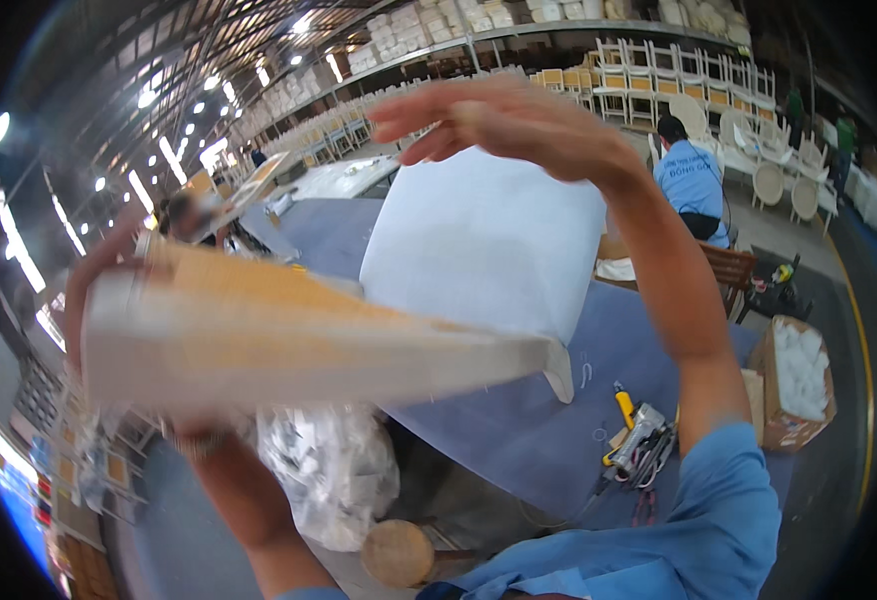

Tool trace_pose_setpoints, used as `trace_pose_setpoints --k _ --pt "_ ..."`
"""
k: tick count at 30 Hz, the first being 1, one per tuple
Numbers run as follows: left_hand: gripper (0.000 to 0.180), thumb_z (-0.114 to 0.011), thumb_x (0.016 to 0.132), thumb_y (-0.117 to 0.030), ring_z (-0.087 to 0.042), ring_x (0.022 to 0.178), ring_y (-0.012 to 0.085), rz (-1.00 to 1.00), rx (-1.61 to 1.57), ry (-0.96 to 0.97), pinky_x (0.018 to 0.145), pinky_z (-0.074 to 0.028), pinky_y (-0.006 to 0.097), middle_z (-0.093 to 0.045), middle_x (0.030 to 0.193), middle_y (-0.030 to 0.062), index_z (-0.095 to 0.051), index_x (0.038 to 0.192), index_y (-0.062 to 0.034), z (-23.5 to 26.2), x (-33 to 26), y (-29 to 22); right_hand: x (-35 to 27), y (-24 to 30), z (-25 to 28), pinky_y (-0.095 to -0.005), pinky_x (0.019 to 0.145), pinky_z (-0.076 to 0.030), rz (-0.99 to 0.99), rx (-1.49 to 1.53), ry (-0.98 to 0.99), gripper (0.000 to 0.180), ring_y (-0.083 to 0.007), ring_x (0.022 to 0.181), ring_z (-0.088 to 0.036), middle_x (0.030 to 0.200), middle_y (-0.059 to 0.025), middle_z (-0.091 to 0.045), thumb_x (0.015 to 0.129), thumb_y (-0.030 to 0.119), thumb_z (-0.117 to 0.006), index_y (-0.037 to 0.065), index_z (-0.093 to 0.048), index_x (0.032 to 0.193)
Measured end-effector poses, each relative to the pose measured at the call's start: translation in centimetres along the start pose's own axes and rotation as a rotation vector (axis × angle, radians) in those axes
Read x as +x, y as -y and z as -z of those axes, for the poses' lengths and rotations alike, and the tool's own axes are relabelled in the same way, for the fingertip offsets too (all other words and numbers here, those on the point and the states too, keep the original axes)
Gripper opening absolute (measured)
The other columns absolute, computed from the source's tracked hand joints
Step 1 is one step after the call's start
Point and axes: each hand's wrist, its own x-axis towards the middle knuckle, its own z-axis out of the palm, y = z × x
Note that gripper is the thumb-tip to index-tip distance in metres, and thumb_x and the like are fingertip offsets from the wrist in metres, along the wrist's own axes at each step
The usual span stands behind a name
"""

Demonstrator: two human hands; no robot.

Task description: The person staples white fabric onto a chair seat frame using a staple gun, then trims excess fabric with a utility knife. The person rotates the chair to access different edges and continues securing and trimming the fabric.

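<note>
I hold a white-upholstered chair seat [484, 240] with a pale wooden frame [259, 335] tilted up close to my face, blurred by motion. My left hand [99, 290] grips the frame's left end; only its fingers show around the edge. My right hand [504, 120] lies across the top edge of the white cushion, fingers stretched out flat and pointing left. One white leg stub [562, 370] points down toward the table.
Below lies a grey-blue padded worktable [519, 420] with a yellow-handled staple gun [634, 435] on it. A cardboard box of white pieces [799, 380] stands at right, a plastic bag [334, 470] and round wooden stool [399, 552] below. A person in blue [694, 180] works behind; stacked chairs fill the background.
</note>
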Motion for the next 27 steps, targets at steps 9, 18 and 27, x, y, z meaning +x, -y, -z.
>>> trace_pose_setpoints --k 9,18,27 --pt "0.035 -0.052 0.101 -0.025 -0.062 0.051 0.0205 -0.203 0.213 -0.352 0.049 -0.048 0.040 -0.065 0.061 0.0152 -0.070 0.093 0.0037 -18.0 14.8 3.5 1.7 1.4 -4.1 -0.0402 0.092 -0.055 0.091 -0.596 -0.748 0.061 -0.0327 0.109 -0.066 0.121 -0.0218 -0.065 0.097 0.039 -0.064 -0.001 -0.046 0.139" --pt "0.083 -0.049 0.089 -0.078 -0.070 0.090 0.0331 0.027 -0.886 0.528 0.092 -0.049 0.043 -0.074 0.102 0.0127 -0.071 0.116 -0.0022 -21.6 -10.6 -7.6 0.4 -11.9 11.3 -0.0407 0.101 -0.045 0.050 -0.879 -0.954 0.051 -0.0349 0.114 -0.060 0.126 -0.0228 -0.062 0.096 0.023 -0.066 0.001 -0.050 0.139" --pt "0.105 -0.039 0.080 -0.090 -0.070 0.084 0.0294 -0.179 -1.550 0.340 0.087 -0.050 0.045 -0.073 0.096 0.0145 -0.071 0.115 0.0034 -19.0 -10.4 -1.2 0.7 -10.7 7.2 -0.0520 0.102 -0.050 -0.212 -0.999 -0.856 0.053 -0.0367 0.119 -0.055 0.131 -0.0264 -0.053 0.104 0.027 -0.049 -0.005 -0.036 0.144"
